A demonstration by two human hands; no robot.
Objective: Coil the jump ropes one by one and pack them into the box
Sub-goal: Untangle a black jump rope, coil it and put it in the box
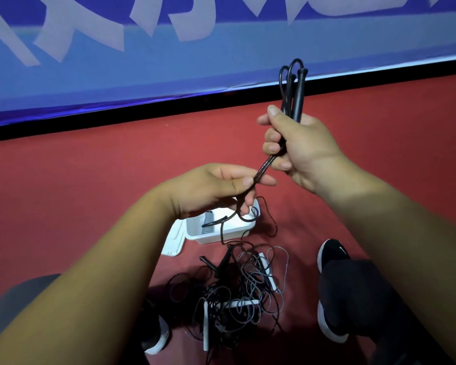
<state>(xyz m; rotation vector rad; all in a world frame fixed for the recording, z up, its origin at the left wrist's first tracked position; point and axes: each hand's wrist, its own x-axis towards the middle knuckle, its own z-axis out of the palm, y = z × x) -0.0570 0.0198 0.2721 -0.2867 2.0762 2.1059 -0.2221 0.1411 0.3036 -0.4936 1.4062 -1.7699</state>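
Observation:
My right hand (298, 143) grips a black jump rope (292, 83), its handles and folded loops sticking up above the fist. Lower left, my left hand (221, 188) pinches the same rope's cord between thumb and fingers. The loose cord hangs down from there into and past the white box (195, 234) on the floor. A handle lies inside the box. In front of the box lies a tangled pile of ropes (237, 293), with black and white handles among them.
The floor is red carpet (63, 180). A blue banner wall (142, 75) with a black base strip runs across the back. The box's open lid (173, 243) lies at its left. My black shoes (331, 255) flank the pile.

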